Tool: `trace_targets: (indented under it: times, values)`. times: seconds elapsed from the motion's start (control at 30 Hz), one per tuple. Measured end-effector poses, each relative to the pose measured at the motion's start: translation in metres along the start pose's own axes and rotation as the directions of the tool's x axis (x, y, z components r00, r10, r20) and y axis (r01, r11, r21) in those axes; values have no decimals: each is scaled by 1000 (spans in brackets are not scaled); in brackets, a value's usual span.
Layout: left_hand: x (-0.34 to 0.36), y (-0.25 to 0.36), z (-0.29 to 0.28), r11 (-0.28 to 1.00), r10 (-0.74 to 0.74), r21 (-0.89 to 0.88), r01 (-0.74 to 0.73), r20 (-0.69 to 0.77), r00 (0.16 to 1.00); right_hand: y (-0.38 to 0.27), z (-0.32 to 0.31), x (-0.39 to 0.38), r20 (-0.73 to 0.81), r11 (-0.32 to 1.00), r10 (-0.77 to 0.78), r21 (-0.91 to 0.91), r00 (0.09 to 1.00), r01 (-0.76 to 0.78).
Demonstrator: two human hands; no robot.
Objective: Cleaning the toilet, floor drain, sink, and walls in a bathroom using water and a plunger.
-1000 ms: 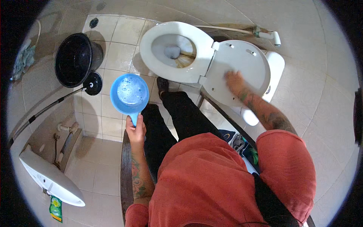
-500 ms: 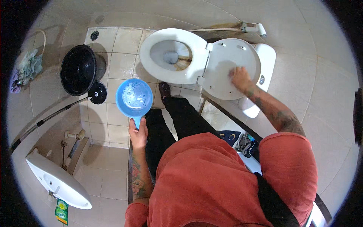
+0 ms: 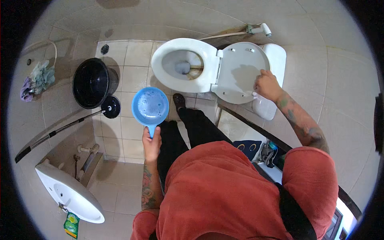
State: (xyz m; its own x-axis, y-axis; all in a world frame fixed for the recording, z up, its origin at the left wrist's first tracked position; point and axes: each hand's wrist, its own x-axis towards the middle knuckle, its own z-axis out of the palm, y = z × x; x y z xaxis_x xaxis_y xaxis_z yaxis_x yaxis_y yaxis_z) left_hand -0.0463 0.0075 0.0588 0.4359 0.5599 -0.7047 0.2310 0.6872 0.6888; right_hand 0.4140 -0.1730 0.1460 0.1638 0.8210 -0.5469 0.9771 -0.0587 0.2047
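My left hand [image 3: 152, 145] is closed round the short handle of a light-blue water dipper [image 3: 150, 106]. The dipper is level and holds foamy liquid with bubbles. My right hand [image 3: 268, 85] hovers or rests at the edge of the raised toilet lid [image 3: 244, 64], beside the white cistern [image 3: 276, 54]. Its fingers are curled, and whatever they may hold or press is hidden. The flush button is out of sight behind this hand. The white toilet seat [image 3: 158, 66] is down on the bowl, which has brown stains and some water inside.
A black bucket [image 3: 110, 82] stands at the left, next to a round black-headed pole [image 3: 58, 132]. A white sink [image 3: 74, 196] with a green packet [image 3: 72, 225] is at lower left. Mesh puffs [image 3: 42, 78] hang on the wall. A bidet sprayer [image 3: 262, 29] is behind the toilet.
My right hand has moved from over the lid toward the cistern, now covering the flush button. The left hand still holds the dipper. The whole view has shifted slightly.
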Motion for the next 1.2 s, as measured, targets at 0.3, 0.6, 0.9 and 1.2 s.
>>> trace_targets:
  times: [0.3, 0.6, 0.9, 1.2]
  values:
    - [0, 1, 2, 998, 44, 54, -45, 26, 999, 57, -12, -5, 36, 499, 552, 786, 833, -365]
    - [2, -2, 6, 998, 18, 66, -15, -45, 999, -23, -31, 140, -452, 626, 104, 722, 886, 294]
    - [6, 11, 30, 997, 3, 82, 4, -92, 996, -200, 8, 399, -175, 804, 55, 592, 983, 60]
    - [44, 4, 42, 992, -22, 124, 39, -137, 990, -215, 59, 439, -15, 765, 127, 638, 992, -89]
